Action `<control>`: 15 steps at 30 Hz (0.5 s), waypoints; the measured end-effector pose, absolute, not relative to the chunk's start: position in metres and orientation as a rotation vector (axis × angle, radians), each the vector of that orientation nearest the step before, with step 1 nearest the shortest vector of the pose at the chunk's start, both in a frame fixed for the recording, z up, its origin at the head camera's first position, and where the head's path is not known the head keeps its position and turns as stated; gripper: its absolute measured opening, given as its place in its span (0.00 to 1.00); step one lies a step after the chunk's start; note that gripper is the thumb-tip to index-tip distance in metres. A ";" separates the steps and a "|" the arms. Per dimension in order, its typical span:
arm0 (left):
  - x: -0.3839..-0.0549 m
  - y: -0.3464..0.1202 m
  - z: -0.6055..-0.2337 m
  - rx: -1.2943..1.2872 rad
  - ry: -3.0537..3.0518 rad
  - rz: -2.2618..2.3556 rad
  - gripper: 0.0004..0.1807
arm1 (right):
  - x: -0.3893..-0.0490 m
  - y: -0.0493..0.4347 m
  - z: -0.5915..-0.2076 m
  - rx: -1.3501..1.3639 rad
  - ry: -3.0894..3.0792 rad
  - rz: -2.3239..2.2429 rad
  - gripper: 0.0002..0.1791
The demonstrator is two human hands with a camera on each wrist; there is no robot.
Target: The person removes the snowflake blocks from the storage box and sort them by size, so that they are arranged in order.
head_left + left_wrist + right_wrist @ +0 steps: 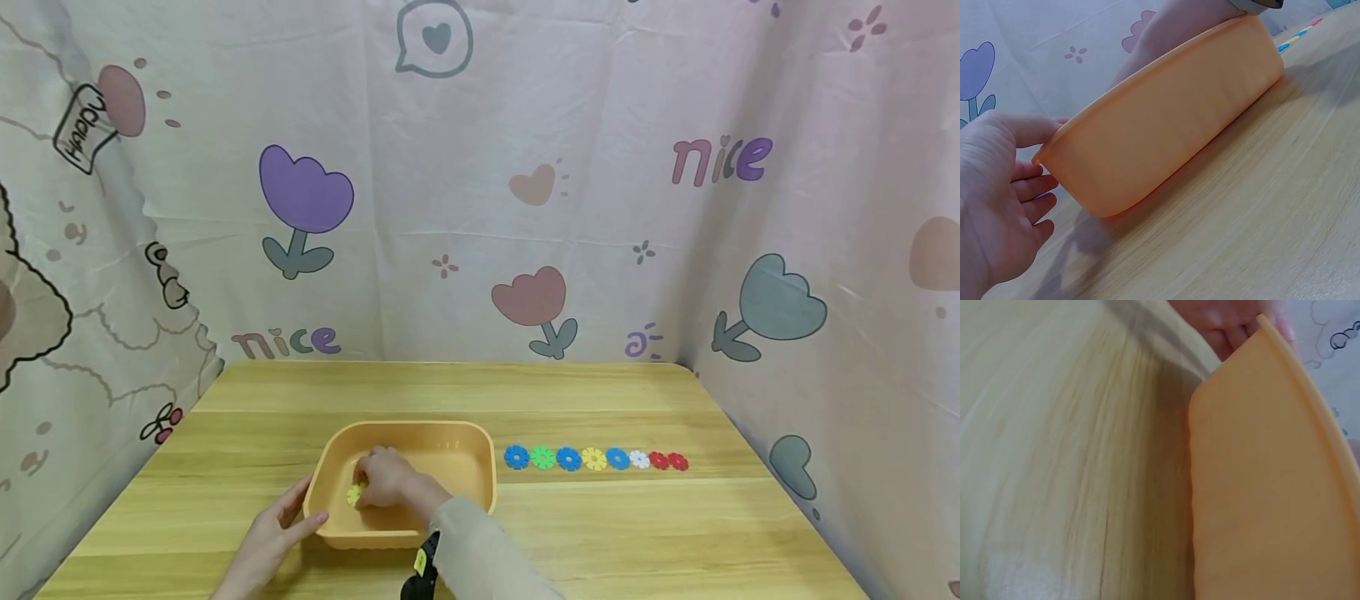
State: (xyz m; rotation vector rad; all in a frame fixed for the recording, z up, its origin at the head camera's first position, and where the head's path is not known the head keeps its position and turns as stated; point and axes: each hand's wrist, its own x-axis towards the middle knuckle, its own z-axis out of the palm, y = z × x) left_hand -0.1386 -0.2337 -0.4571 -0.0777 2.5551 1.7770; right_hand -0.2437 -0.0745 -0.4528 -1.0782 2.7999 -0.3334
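An orange plastic tray (480,442) stands on the table, left of its middle. My left hand (268,533) grips its left rim, the thumb over the edge; in the left wrist view the other fingers of that hand (997,194) curl beside the outer wall. Inside the tray, my right hand (392,479) reaches down at the left part and pinches a yellow snowflake disc (354,495) between thumb and index finger. The tray wall (1266,475) hides the right hand in the right wrist view.
Right of the tray runs a row of snowflake discs: several blue (568,459), a green (543,457), a yellow (594,459), a white (639,459) and two red (678,462). A printed curtain (450,167) hangs behind the wooden table (600,533).
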 end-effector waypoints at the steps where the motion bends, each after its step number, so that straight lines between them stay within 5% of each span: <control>1: -0.139 -0.234 -0.457 -0.077 2.554 1.774 0.39 | -0.243 -0.074 -0.452 -1.066 2.784 -0.369 0.11; 15: -0.137 -0.233 -0.457 -0.104 2.527 1.796 0.40 | -0.251 -0.044 -0.446 -0.857 2.437 -0.973 0.11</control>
